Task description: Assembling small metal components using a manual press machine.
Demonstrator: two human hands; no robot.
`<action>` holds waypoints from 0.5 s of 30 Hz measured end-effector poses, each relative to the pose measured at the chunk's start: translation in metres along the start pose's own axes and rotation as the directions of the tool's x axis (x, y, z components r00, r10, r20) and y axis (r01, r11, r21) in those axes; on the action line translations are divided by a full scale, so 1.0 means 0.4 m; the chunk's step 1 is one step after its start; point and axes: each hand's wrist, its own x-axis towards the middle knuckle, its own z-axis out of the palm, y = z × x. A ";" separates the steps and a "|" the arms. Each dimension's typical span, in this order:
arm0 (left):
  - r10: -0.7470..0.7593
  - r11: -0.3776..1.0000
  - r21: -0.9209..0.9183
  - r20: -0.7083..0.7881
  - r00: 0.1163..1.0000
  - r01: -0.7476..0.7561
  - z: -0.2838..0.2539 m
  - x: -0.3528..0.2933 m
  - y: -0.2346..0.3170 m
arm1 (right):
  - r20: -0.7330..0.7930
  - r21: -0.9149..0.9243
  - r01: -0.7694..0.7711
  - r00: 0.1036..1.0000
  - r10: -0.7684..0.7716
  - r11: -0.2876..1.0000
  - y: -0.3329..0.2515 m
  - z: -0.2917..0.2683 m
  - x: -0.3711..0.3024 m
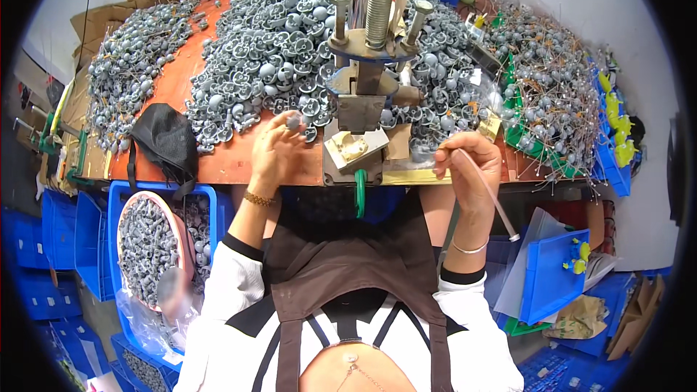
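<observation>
My left hand (274, 154) is raised over the orange table edge, left of the press, blurred by motion. At its fingertips is a small rounded grey plastic part (293, 123), apparently pinched. My right hand (473, 167), right of the press, has thumb and fingers closed on a thin pale rod (488, 190). The rod slants down to the right past my wrist and ends in a small pale cap. Between my hands stands the metal press (361, 112), its square block above a fixture (351, 147) with a cream-coloured insert. A green loop (360, 194) hangs from the fixture's front.
Grey plastic parts (254, 51) are heaped behind the press. Wired grey balls lie in piles at left (134, 65) and right (555, 94). A black bag (165, 147) lies at the table's left edge, above a pink tub (179, 229) in a blue crate (218, 207). Another blue bin (555, 279) is at right.
</observation>
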 end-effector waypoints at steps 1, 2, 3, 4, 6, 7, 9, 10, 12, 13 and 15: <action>0.017 0.999 0.046 0.017 1.000 -0.018 0.009 -0.005 -0.019 | 0.015 0.021 -0.012 1.000 0.012 1.000 0.008 0.007 -0.002; 0.033 0.995 0.094 0.034 0.999 -0.036 0.019 -0.007 -0.040 | 0.016 0.022 -0.012 1.000 0.012 1.000 0.011 0.016 -0.002; 0.176 0.879 0.432 0.096 0.980 -0.200 0.035 -0.014 -0.068 | 0.017 0.011 -0.031 0.999 0.031 0.999 0.012 0.025 -0.002; 0.310 0.703 0.601 0.223 0.924 -0.381 0.063 -0.020 -0.088 | 0.013 -0.008 -0.050 0.999 0.050 0.999 0.013 0.028 -0.005; 0.447 0.304 0.731 0.457 0.769 -0.611 0.127 -0.032 -0.098 | -0.001 -0.021 -0.048 0.999 0.048 0.999 0.020 0.025 -0.010; 0.383 0.380 0.770 0.374 0.844 -0.513 0.135 -0.041 -0.111 | -0.006 -0.017 -0.058 0.998 0.057 0.998 0.018 0.028 -0.009; 0.381 0.391 0.785 0.337 0.861 -0.481 0.121 -0.037 -0.154 | -0.008 -0.013 -0.067 0.998 0.067 0.998 0.018 0.032 -0.008; 0.382 0.391 0.785 0.337 0.861 -0.481 0.117 -0.031 -0.157 | -0.014 -0.013 -0.064 0.998 0.064 0.998 0.020 0.032 -0.009; 0.354 0.157 0.834 0.453 0.818 -0.529 0.106 -0.020 -0.159 | -0.017 -0.011 -0.061 0.998 0.061 0.998 0.021 0.036 -0.007; 0.355 0.156 0.835 0.451 0.819 -0.528 0.117 -0.019 -0.147 | -0.032 0.000 -0.071 0.997 0.071 0.997 0.020 0.040 -0.005; 0.318 -0.024 0.892 0.435 0.843 -0.451 0.153 -0.031 -0.108 | -0.044 0.016 -0.084 0.995 0.084 0.996 0.023 0.046 -0.004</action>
